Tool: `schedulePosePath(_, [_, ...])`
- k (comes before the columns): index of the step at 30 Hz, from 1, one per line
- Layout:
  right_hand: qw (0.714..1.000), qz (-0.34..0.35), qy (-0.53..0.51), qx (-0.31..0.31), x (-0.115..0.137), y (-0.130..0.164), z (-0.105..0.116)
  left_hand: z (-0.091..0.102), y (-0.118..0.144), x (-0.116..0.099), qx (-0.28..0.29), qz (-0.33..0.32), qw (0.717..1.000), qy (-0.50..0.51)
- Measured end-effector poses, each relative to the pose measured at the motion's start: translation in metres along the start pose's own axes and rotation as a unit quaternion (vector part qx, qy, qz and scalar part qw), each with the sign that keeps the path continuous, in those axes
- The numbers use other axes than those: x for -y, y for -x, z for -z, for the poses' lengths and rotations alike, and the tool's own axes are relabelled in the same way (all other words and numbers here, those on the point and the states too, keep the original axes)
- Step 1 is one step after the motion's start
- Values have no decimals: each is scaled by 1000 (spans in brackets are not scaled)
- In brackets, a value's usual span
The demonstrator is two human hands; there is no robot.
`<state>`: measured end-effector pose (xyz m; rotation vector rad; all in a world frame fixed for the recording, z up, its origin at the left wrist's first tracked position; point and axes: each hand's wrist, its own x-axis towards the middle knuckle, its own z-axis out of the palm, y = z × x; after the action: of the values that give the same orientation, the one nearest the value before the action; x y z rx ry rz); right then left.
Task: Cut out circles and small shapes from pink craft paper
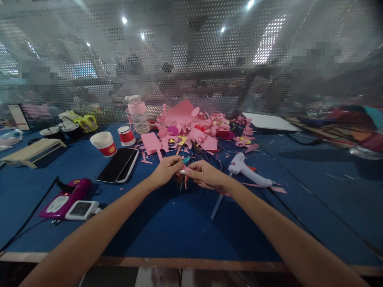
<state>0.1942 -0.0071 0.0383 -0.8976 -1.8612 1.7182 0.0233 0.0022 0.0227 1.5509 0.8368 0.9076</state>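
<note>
My left hand and my right hand meet over the middle of the blue table, fingers closed in a pinch. Between them is a small pink paper piece, partly hidden by the fingertips. A teal bit sticks up beside my left fingers; what it belongs to is unclear. Thin strips hang below the hands, too small to name. Just beyond lies a heap of pink paper scraps. Right of my right hand rests a white glue gun with a clear glue stick in its rear.
To the left are a phone, stacked paper cups, a red cup, a purple power bank and a wooden rack. A bottle stands behind, before a perforated metal screen. The glue gun's cord runs toward the front right.
</note>
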Motion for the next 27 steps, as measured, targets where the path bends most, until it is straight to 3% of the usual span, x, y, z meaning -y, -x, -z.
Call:
schedulePosePath(6, [995, -1, -104, 5, 2, 2, -2, -1, 0, -2, 15, 8, 1000, -10])
schedulePosePath(16, [995, -13, -102, 16, 0, 0, 2, 1, 1, -1, 2, -8, 995, -96])
schedulePosePath(27, [991, 3, -131, 17, -2, -3, 0, -2, 1, -3, -5, -21, 994, -103])
